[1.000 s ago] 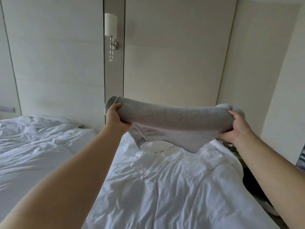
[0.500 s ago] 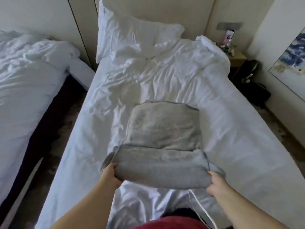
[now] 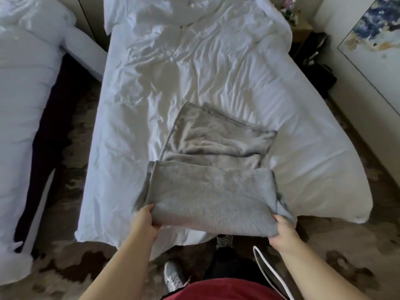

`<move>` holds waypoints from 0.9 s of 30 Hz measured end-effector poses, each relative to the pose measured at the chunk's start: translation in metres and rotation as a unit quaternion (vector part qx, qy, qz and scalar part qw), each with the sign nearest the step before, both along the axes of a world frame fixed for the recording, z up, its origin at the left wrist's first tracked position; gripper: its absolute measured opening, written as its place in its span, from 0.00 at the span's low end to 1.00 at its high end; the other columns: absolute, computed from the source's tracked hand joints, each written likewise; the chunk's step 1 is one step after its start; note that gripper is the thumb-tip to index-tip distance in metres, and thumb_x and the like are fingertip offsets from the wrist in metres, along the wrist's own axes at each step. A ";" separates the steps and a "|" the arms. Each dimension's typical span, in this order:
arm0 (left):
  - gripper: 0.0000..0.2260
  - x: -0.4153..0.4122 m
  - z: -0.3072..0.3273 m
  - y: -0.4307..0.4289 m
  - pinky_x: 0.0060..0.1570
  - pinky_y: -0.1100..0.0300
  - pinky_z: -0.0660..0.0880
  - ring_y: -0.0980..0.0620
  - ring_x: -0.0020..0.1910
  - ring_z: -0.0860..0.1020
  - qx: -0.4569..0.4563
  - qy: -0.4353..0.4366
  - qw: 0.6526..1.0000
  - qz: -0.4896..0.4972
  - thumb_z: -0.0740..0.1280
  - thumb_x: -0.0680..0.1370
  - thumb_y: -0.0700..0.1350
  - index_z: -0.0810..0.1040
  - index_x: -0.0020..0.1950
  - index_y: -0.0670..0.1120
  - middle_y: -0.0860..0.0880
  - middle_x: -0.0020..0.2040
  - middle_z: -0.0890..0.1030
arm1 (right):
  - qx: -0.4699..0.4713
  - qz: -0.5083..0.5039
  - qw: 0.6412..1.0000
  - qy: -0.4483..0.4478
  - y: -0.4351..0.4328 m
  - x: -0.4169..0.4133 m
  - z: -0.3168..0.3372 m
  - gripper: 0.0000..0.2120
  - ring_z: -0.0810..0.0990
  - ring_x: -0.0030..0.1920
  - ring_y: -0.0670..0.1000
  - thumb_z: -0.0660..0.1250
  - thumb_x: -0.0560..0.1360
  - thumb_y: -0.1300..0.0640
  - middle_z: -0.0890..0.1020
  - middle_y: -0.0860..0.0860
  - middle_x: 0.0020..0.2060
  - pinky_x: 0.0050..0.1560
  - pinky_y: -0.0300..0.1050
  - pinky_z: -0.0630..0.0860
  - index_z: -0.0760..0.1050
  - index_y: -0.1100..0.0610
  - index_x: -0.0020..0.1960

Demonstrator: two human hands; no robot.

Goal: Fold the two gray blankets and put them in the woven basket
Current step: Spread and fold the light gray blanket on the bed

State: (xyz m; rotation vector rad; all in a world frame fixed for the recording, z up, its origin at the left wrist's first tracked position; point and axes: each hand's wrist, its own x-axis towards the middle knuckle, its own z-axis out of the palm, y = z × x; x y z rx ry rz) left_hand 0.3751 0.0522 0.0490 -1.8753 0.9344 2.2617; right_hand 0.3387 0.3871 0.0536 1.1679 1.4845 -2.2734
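Note:
A gray blanket [image 3: 212, 191] lies folded on the near end of the white bed [image 3: 216, 72]. Its far part rests flat and wrinkled on the sheet, and its near part is doubled over into a thick band. My left hand [image 3: 145, 219] grips the band's near left corner. My right hand [image 3: 283, 232] grips the near right corner. I cannot tell whether this is one blanket or two stacked. No woven basket is in view.
A second white bed [image 3: 26, 105] stands at the left across a dark gap. A nightstand [image 3: 300, 29] and dark bags [image 3: 318, 68] sit at the far right. A framed picture [image 3: 372, 40] leans on the right wall. A white cord [image 3: 268, 271] hangs by my body above patterned carpet.
The blanket was held up in the air a second ago; it now lies on the bed, pulled nearer the foot, with both hands still on its near corners.

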 end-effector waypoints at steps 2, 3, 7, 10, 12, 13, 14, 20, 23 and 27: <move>0.21 0.009 0.002 -0.003 0.48 0.48 0.76 0.41 0.54 0.77 -0.011 -0.007 1.000 -0.008 0.67 0.76 0.41 0.69 0.68 0.43 0.40 0.62 0.76 | 0.005 -0.019 1.000 0.009 -0.003 0.019 0.006 0.13 0.83 0.31 0.46 0.56 0.81 0.60 0.84 0.49 0.30 0.31 0.39 0.79 0.76 0.58 0.44; 0.20 0.013 0.004 -0.003 0.48 0.49 0.76 0.42 0.53 0.77 -0.013 -0.015 1.000 -0.009 0.67 0.76 0.42 0.70 0.67 0.43 0.40 0.61 0.76 | 0.008 -0.030 1.000 0.000 -0.003 0.028 0.007 0.11 0.83 0.31 0.46 0.57 0.81 0.60 0.84 0.50 0.31 0.30 0.39 0.79 0.76 0.59 0.45; 0.19 0.030 0.016 -0.003 0.44 0.52 0.75 0.44 0.48 0.76 -0.003 -0.030 1.000 0.004 0.70 0.73 0.43 0.72 0.62 0.45 0.44 0.51 0.75 | -0.014 -0.070 0.996 -0.056 -0.003 0.058 0.012 0.10 0.81 0.26 0.48 0.58 0.80 0.60 0.79 0.55 0.37 0.26 0.37 0.77 0.76 0.61 0.45; 0.18 0.034 0.032 -0.002 0.36 0.52 0.75 0.44 0.45 0.77 0.061 0.016 0.998 0.026 0.70 0.72 0.42 0.71 0.60 0.45 0.44 0.52 0.76 | -0.030 -0.096 0.993 -0.061 -0.004 0.064 0.023 0.10 0.82 0.28 0.52 0.59 0.78 0.60 0.82 0.55 0.32 0.27 0.40 0.79 0.76 0.61 0.43; 0.18 0.031 0.045 -0.001 0.33 0.50 0.75 0.42 0.46 0.79 0.122 0.078 0.989 0.041 0.69 0.72 0.42 0.72 0.61 0.44 0.43 0.51 0.79 | -0.057 -0.119 0.990 -0.046 -0.006 0.061 0.034 0.10 0.84 0.29 0.52 0.58 0.78 0.59 0.84 0.54 0.30 0.29 0.40 0.80 0.77 0.60 0.46; 0.17 0.027 0.052 -0.001 0.32 0.50 0.76 0.41 0.46 0.79 0.153 0.111 0.981 0.044 0.68 0.73 0.42 0.73 0.60 0.42 0.41 0.50 0.80 | -0.078 -0.132 0.987 -0.037 -0.007 0.056 0.040 0.10 0.84 0.30 0.52 0.58 0.78 0.58 0.84 0.54 0.30 0.30 0.41 0.80 0.77 0.58 0.47; 0.16 0.023 0.058 0.000 0.31 0.51 0.77 0.40 0.45 0.80 0.178 0.143 0.973 0.040 0.67 0.73 0.42 0.73 0.59 0.41 0.40 0.48 0.82 | -0.100 -0.148 0.984 -0.027 -0.010 0.051 0.048 0.09 0.85 0.30 0.52 0.59 0.78 0.56 0.85 0.54 0.31 0.31 0.41 0.80 0.77 0.57 0.48; 0.10 -0.010 0.094 -0.006 0.30 0.52 0.80 0.41 0.35 0.84 0.209 0.275 0.938 0.023 0.63 0.75 0.41 0.76 0.53 0.37 0.38 0.40 0.84 | -0.202 -0.169 0.963 0.058 -0.021 0.001 0.093 0.14 0.81 0.51 0.58 0.63 0.76 0.51 0.84 0.58 0.48 0.46 0.54 0.77 0.77 0.57 0.58; 0.12 -0.035 0.114 -0.013 0.33 0.52 0.81 0.42 0.40 0.84 0.195 0.307 0.931 0.020 0.64 0.73 0.41 0.77 0.54 0.37 0.39 0.42 0.84 | -0.226 -0.177 0.953 0.096 -0.026 -0.031 0.115 0.18 0.79 0.57 0.59 0.66 0.75 0.52 0.82 0.59 0.56 0.55 0.57 0.76 0.76 0.57 0.62; 0.17 -0.082 0.141 -0.023 0.40 0.51 0.81 0.42 0.49 0.80 0.185 0.330 0.925 0.018 0.66 0.70 0.41 0.76 0.57 0.38 0.39 0.48 0.83 | -0.235 -0.149 0.951 0.134 -0.035 -0.086 0.143 0.16 0.79 0.58 0.60 0.66 0.76 0.52 0.81 0.60 0.56 0.58 0.59 0.75 0.77 0.57 0.61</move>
